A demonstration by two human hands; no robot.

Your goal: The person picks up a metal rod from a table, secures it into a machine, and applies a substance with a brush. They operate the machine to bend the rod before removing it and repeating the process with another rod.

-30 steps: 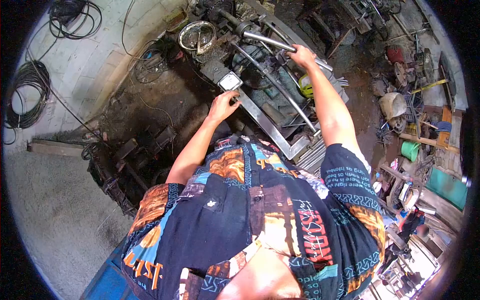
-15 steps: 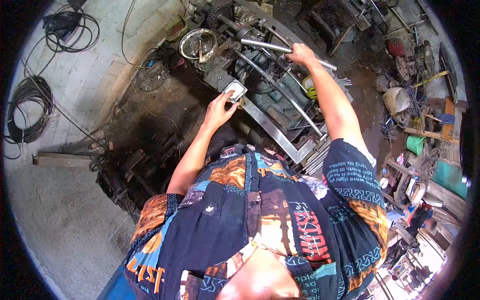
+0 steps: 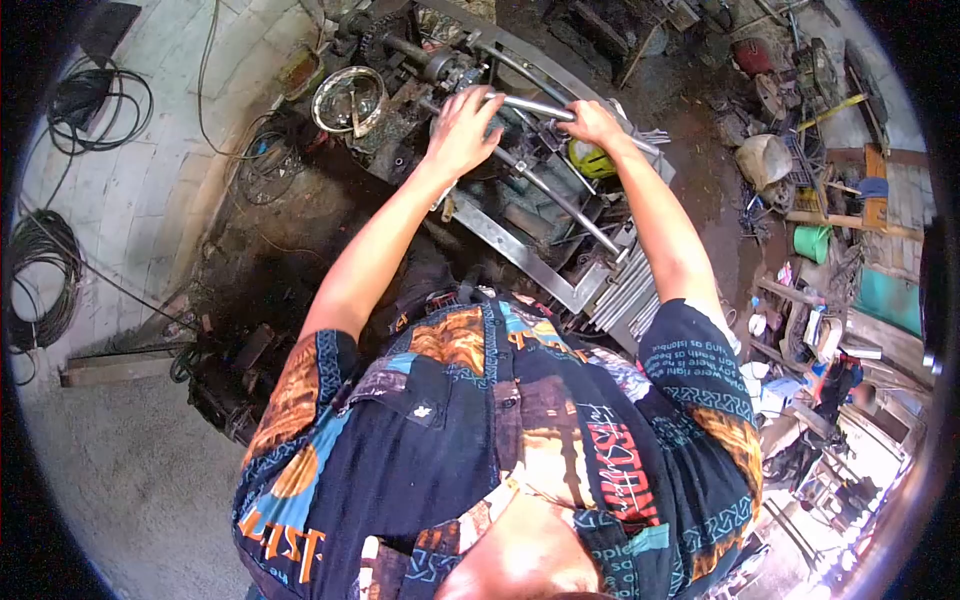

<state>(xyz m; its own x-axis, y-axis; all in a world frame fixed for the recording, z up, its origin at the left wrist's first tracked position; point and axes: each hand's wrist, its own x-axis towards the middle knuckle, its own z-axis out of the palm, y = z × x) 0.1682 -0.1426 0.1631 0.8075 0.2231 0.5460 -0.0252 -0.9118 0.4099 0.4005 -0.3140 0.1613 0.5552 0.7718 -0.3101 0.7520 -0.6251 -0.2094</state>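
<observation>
My right hand (image 3: pixel 592 125) is closed around a shiny metal pipe (image 3: pixel 535 106) that lies slanted across the machine. My left hand (image 3: pixel 465 135) is at the pipe's left end, next to the round machine head (image 3: pixel 445 70). Its fingers are stretched out with the thumb apart; whether they touch the pipe is hard to see. Beneath both hands runs the machine's metal frame (image 3: pixel 520 250), with a long bar (image 3: pixel 570 203) along it. My left wrist mostly covers the white switch box.
A round pan (image 3: pixel 348 100) sits left of the machine head. Several thin rods (image 3: pixel 630 300) lie at the frame's near end. A yellow-green object (image 3: pixel 590 158) is under my right wrist. Coiled cables (image 3: pixel 45 275) lie at left; a green bucket (image 3: pixel 811 242) stands at right.
My left hand has left the white switch box and moved up to the pipe's left end. My right hand still holds the pipe. The whole view has shifted slightly.
</observation>
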